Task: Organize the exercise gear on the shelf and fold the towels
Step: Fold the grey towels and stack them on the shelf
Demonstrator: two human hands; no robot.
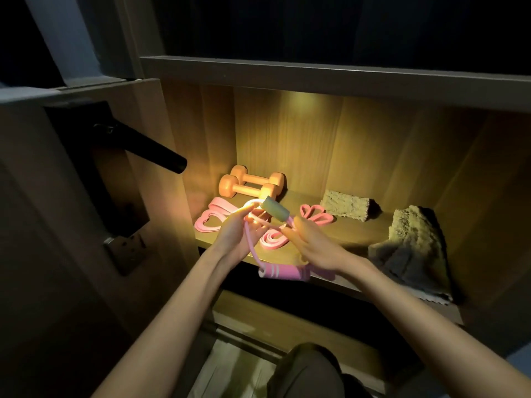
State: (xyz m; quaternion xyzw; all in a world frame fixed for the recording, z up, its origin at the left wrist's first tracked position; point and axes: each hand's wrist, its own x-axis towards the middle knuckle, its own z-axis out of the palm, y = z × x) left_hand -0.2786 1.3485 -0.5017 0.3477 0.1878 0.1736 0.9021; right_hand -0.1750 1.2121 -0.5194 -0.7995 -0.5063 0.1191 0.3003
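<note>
I hold a pink skipping rope (250,242) over the front of the lit wooden shelf (353,239). My left hand (237,229) grips the looped cord near one handle (273,211), which points up and back. My right hand (311,244) pinches the cord beside it, and the second pink handle (283,272) hangs below that hand at the shelf's edge. Two orange dumbbells (250,183) lie at the back left. Pink resistance bands lie on the shelf at the left (209,221), the middle (273,239) and behind my right hand (316,215).
A folded beige towel (346,208) lies at the back right of the shelf. A crumpled beige and grey towel (413,248) hangs over the front right edge. A dark door handle (155,152) juts out at the left. My knee (310,369) is below.
</note>
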